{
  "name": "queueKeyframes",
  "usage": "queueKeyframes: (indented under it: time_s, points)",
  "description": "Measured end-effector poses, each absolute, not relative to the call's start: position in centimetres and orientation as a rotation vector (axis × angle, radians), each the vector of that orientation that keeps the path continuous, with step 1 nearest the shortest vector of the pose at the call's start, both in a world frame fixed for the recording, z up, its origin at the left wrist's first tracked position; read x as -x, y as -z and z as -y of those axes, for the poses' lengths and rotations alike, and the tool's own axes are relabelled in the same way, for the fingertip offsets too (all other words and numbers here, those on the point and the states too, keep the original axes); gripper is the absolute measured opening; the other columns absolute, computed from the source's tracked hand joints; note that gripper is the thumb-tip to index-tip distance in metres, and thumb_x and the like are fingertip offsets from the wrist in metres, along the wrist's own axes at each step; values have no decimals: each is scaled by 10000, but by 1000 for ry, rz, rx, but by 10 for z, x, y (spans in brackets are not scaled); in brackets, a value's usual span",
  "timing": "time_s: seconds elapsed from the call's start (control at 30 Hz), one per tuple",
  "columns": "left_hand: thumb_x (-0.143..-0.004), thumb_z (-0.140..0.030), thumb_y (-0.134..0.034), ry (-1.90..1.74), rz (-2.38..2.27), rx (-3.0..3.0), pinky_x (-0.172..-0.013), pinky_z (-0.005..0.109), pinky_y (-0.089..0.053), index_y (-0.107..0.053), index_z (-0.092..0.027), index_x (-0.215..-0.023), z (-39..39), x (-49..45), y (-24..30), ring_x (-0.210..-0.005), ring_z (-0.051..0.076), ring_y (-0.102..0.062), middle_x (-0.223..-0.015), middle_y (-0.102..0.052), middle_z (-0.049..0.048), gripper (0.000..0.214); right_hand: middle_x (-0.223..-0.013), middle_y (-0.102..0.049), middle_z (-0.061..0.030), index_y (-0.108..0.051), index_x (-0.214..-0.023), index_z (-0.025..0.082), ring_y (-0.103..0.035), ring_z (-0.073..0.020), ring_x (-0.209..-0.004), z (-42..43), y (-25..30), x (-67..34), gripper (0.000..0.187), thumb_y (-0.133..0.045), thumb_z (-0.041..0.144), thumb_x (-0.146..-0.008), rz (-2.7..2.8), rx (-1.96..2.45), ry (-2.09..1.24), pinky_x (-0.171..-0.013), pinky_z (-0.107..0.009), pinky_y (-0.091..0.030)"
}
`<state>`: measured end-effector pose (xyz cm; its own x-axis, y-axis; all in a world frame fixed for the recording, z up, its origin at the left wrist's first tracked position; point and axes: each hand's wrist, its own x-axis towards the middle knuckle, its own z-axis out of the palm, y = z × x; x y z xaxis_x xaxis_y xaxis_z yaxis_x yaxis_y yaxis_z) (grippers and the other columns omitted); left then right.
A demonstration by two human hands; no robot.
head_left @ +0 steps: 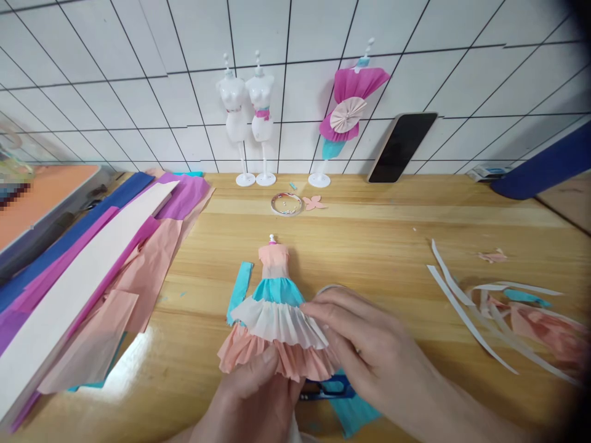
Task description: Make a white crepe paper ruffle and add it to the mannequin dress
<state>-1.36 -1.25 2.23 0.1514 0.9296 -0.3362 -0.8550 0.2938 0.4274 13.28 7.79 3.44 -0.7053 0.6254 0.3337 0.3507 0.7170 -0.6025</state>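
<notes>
A small dress form wears a crepe-paper dress with a peach bodice, a turquoise band, a white ruffle and a peach ruffle below. My left hand grips it from beneath, the thumb lying on the peach hem. At the ruffle's right edge, my right hand pinches the white paper between thumb and fingers. Just left of the dress lies a turquoise paper strip. Blue-handled scissors rest on turquoise paper, partly hidden by the dress and my right hand.
Bare dress forms, a dressed form and a phone stand along the tiled wall. Stacked coloured paper covers the left side. Paper scraps lie right. A small round dish holds beads beside a peach paper cutout.
</notes>
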Motion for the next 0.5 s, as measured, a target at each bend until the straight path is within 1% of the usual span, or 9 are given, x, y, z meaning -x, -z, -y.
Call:
queueKeyframes:
  time_s: [0.1, 0.17, 0.3, 0.4, 0.5]
  points:
    - [-790, -362, -610, -1292, -613, -159, -995, 350, -359, -581, -234, -1152, 12, 11, -23, -1102, 239, -528, -1026, -618, 55, 385, -784, -610, -71, -648, -868, 172, -579, -186, -725, -76, -35, -129, 317, -367, 31, -829, 2449, 731, -716, -620, -309, -492]
    - [-792, -358, -607, -1297, -619, -165, -996, 356, -355, -579, -219, -1151, 11, 11, -22, -1106, 242, -523, -1037, -612, 64, 387, -777, -603, -70, -654, -849, 169, -575, -178, -695, -77, -35, -127, 331, -355, 26, -830, 2451, 751, -727, -599, -303, -492]
    - [-813, -334, -586, -1296, -637, -169, -996, 359, -352, -586, -222, -1146, 15, 13, -16, -1131, 245, -507, -1080, -604, 65, 351, -810, -609, -63, -651, -921, 179, -584, -172, -712, -79, -35, -129, 365, -341, 8, -831, 2379, 764, -725, -595, -298, -498]
    - [-801, -324, -597, -1290, -631, -167, -990, 352, -361, -595, -247, -1149, 21, 17, -14, -1139, 248, -506, -1081, -614, 54, 356, -865, -620, -63, -632, -991, 180, -601, -168, -771, -79, -36, -130, 361, -362, 4, -827, 2340, 747, -738, -630, -291, -511]
    - [-824, -332, -569, -1295, -625, -161, -987, 354, -365, -591, -286, -1171, 26, 22, -16, -1158, 253, -498, -1074, -628, 43, 351, -926, -623, -72, -601, -1063, 180, -601, -171, -826, -78, -39, -128, 376, -362, 7, -831, 2362, 724, -773, -673, -301, -522]
